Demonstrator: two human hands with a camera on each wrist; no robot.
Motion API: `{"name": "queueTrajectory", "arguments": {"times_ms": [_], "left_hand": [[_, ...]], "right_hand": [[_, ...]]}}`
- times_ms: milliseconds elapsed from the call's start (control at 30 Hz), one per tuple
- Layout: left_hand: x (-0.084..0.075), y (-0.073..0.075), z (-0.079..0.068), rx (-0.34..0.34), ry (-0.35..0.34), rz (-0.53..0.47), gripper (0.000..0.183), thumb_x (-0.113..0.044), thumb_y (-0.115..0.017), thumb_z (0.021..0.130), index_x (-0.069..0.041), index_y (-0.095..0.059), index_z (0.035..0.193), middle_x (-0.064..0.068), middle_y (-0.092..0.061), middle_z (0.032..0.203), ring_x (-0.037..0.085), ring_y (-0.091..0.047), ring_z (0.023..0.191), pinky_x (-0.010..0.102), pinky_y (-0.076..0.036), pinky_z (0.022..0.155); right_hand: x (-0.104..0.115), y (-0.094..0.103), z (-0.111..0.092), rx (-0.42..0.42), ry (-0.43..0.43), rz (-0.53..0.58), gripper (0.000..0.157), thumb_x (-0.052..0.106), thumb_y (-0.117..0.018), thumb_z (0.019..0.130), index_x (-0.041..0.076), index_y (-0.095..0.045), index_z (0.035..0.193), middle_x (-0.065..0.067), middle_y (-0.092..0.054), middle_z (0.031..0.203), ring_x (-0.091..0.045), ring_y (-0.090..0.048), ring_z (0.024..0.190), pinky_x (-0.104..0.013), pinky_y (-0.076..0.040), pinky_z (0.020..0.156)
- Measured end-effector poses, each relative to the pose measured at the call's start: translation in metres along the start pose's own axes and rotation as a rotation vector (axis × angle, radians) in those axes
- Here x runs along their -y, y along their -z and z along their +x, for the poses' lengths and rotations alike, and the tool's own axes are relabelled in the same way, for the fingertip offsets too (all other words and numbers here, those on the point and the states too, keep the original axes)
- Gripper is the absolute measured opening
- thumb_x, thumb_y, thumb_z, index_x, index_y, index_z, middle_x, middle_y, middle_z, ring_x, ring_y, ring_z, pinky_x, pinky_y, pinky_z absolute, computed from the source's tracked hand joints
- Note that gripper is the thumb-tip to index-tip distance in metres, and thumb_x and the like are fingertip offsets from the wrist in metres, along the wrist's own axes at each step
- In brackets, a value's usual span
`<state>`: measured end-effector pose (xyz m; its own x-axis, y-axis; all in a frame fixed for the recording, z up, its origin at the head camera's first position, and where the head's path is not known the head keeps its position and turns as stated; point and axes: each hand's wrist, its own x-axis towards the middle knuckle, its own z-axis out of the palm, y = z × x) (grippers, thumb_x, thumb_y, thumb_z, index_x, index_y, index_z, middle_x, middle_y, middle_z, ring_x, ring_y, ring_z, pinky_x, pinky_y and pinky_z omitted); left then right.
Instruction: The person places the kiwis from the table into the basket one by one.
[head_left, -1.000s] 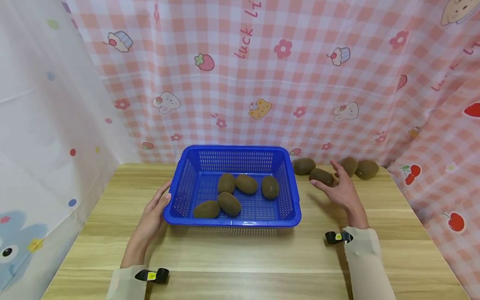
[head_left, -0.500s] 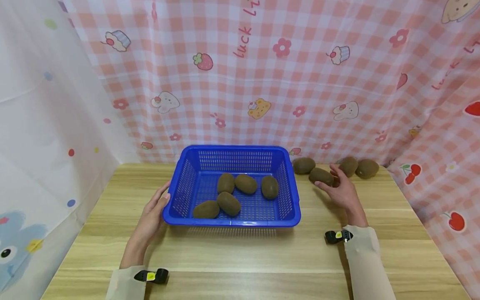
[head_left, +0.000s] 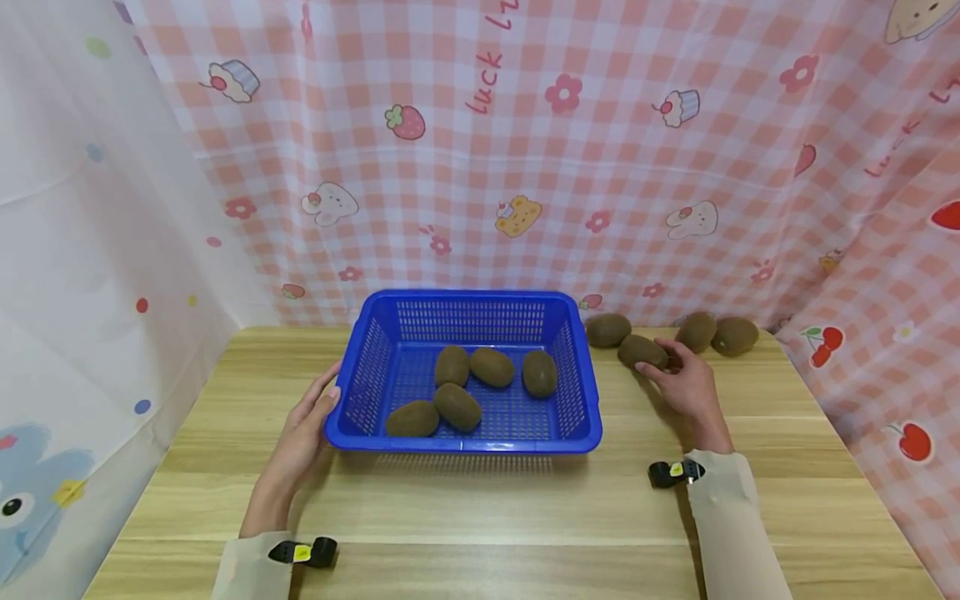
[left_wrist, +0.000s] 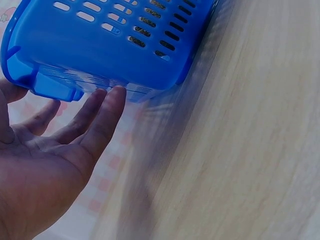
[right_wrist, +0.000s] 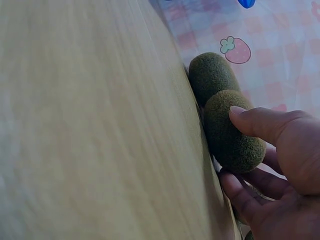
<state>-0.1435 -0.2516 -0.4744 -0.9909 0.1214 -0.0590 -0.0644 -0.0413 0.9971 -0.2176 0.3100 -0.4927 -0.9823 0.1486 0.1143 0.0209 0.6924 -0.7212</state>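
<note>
Against the left side of a blue plastic basket rests my left hand. In the left wrist view its nearly straight fingers touch the outer wall below the rim. My right hand pinches a brown kiwi lying on the table to the right of the basket. The right wrist view shows the thumb on that kiwi's side and the fingers at its near end. Another kiwi touches it from behind. Several kiwis, such as one kiwi, lie inside the basket.
Two more kiwis lie side by side beyond my right hand, the outer kiwi nearest the table's right edge. A pink checked cloth hangs behind the wooden table. A white cloth hangs on the left.
My right hand's thumb and fingers have closed in on the kiwi, the hand dropping slightly lower. My left hand and the basket have kept their places.
</note>
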Motion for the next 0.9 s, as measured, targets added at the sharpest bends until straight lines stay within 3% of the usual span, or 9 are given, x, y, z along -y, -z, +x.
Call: {"name": "queueTrajectory", "arguments": {"times_ms": [167, 267, 733, 900], "left_hand": [[0.000, 0.000, 0.000, 0.002, -0.008, -0.002, 0.057, -0.035, -0.042, 0.112, -0.016, -0.027, 0.163, -0.013, -0.068, 0.121, 0.007, -0.069, 0.101, 0.025, -0.059, 0.082], [0.001, 0.000, 0.000, 0.006, -0.017, -0.005, 0.057, -0.035, -0.041, 0.112, -0.015, -0.027, 0.163, -0.012, -0.068, 0.121, 0.007, -0.069, 0.101, 0.025, -0.059, 0.082], [0.000, 0.001, 0.000, 0.013, -0.020, -0.004, 0.056, -0.034, -0.041, 0.112, -0.015, -0.027, 0.163, -0.012, -0.067, 0.122, 0.007, -0.069, 0.103, 0.025, -0.059, 0.083], [0.000, 0.000, 0.000, 0.003, -0.008, 0.014, 0.057, -0.035, -0.042, 0.112, -0.016, -0.027, 0.163, -0.013, -0.067, 0.122, 0.006, -0.068, 0.103, 0.024, -0.059, 0.083]], "right_hand": [[-0.001, 0.002, -0.001, -0.005, -0.014, 0.004, 0.062, 0.036, -0.073, 0.096, 0.004, -0.055, 0.145, -0.028, -0.063, 0.136, -0.040, -0.066, 0.114, -0.018, -0.048, 0.082], [0.000, 0.004, -0.003, -0.002, -0.037, 0.025, 0.064, 0.038, -0.073, 0.096, 0.005, -0.054, 0.146, -0.028, -0.063, 0.135, -0.039, -0.065, 0.114, -0.012, -0.043, 0.078], [0.012, 0.012, -0.004, 0.020, -0.118, 0.095, 0.070, 0.048, -0.071, 0.095, 0.009, -0.051, 0.150, -0.024, -0.054, 0.148, -0.038, -0.058, 0.125, -0.028, -0.046, 0.089], [0.019, 0.016, -0.004, 0.003, -0.094, 0.113, 0.067, 0.046, -0.073, 0.094, 0.011, -0.054, 0.147, -0.022, -0.056, 0.147, -0.037, -0.058, 0.125, -0.024, -0.046, 0.089]]}}
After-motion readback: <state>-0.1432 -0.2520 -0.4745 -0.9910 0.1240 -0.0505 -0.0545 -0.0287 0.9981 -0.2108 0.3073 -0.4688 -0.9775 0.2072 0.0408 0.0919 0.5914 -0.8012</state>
